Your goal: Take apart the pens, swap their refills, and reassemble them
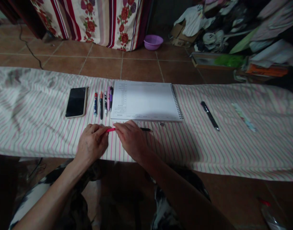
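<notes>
Both my hands meet over the striped cloth (41, 127), just in front of a spiral notebook (146, 100). My left hand (93, 143) is closed on the red end of a pen (111, 129). My right hand (130, 138) is closed around the same pen's middle; its dark tip sticks out to the right. A row of several pens (103, 103) lies left of the notebook, beside a dark phone (76, 102).
A black pen (210, 115) and a pale strip (244, 117) lie on the cloth to the right. Beyond the cloth are a tiled floor, a purple bowl (153, 42), a floral curtain (98, 20) and piled clutter (232, 32) at the back right.
</notes>
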Demonstrator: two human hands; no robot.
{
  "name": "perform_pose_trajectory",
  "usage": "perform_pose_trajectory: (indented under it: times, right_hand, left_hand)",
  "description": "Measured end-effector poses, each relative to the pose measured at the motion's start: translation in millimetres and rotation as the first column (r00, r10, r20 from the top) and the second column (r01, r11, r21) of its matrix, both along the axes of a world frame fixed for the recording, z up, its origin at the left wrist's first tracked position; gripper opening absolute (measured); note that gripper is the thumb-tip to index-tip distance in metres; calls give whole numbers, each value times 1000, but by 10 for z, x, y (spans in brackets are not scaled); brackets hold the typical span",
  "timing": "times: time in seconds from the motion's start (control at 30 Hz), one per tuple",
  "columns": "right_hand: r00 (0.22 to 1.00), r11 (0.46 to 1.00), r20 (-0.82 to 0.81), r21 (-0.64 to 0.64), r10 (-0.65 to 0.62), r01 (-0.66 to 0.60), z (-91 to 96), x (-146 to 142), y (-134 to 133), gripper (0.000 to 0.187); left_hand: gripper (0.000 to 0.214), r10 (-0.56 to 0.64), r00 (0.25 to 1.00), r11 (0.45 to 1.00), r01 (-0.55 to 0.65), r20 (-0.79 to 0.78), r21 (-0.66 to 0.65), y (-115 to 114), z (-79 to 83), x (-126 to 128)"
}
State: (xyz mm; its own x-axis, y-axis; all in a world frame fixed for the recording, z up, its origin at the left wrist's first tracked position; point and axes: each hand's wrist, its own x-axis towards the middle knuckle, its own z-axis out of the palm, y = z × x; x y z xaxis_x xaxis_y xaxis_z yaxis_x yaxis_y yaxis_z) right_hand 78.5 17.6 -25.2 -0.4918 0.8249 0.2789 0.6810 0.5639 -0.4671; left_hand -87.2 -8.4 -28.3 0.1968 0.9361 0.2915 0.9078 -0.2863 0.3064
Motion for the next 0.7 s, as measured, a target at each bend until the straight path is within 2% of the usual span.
perform_pose_trajectory:
  times: [0.2, 0.43, 0.6, 0.7]
  right_hand:
    - [997, 999, -75, 40, 7, -4, -2, 82, 20, 26]
    - [997, 995, 11, 60, -82, 81, 32, 275, 113, 19]
    - [986, 996, 144, 50, -84, 77, 55, 284, 67, 11]
    - [978, 997, 197, 45, -69, 61, 37, 262, 57, 10]
  left_hand:
    - [25, 54, 992, 997, -47, 115, -59, -3, -15, 9]
    - [26, 114, 959, 988, -83, 261, -128, 1, -57, -22]
    - [25, 294, 860, 935, -167, 418, -313, 18, -39, 1]
    - [25, 355, 817, 911, -195, 454, -362, 26, -18, 20]
